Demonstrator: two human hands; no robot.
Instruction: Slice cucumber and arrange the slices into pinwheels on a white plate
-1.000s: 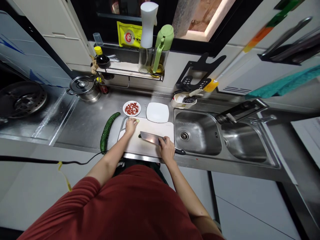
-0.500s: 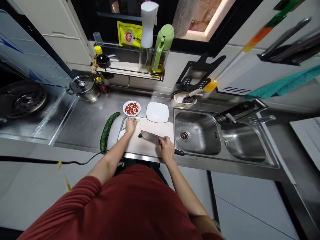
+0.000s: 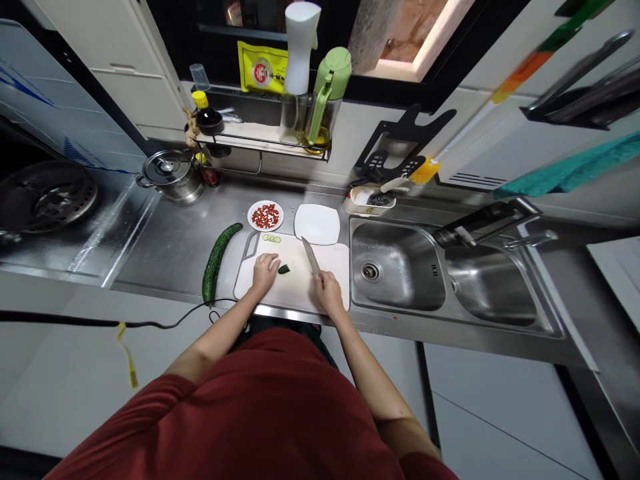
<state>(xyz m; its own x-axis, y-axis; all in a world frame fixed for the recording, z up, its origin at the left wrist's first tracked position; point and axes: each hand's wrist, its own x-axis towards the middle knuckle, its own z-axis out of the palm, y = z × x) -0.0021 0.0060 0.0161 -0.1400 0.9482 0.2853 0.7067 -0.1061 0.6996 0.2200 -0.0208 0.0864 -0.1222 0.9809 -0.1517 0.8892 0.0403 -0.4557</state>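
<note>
My right hand point(image 3: 329, 293) is wrapped round the handle of a knife point(image 3: 311, 257), whose blade points away over the white cutting board point(image 3: 305, 293). My left hand point(image 3: 265, 272) is over the board's left part, fingers apart and holding nothing, just left of a small dark green cucumber piece point(image 3: 284, 269). Several pale green slices point(image 3: 271, 238) lie in a row at the board's far edge. Beyond them are a white plate of chopped red pieces point(image 3: 265, 216) and a bare white square plate point(image 3: 317, 225). A long cucumber point(image 3: 218, 260) lies left of the board.
The double sink point(image 3: 400, 267) is right of the board, its faucet point(image 3: 490, 227) behind. A lidded pot point(image 3: 173, 177) stands at the back left. Bottles fill the wall shelf point(image 3: 260, 138). A black cable point(image 3: 150, 325) runs along the counter's front at the left.
My left hand has let go of a slice at the far edge and come back toward me. The knife has swung from pointing left to pointing away.
</note>
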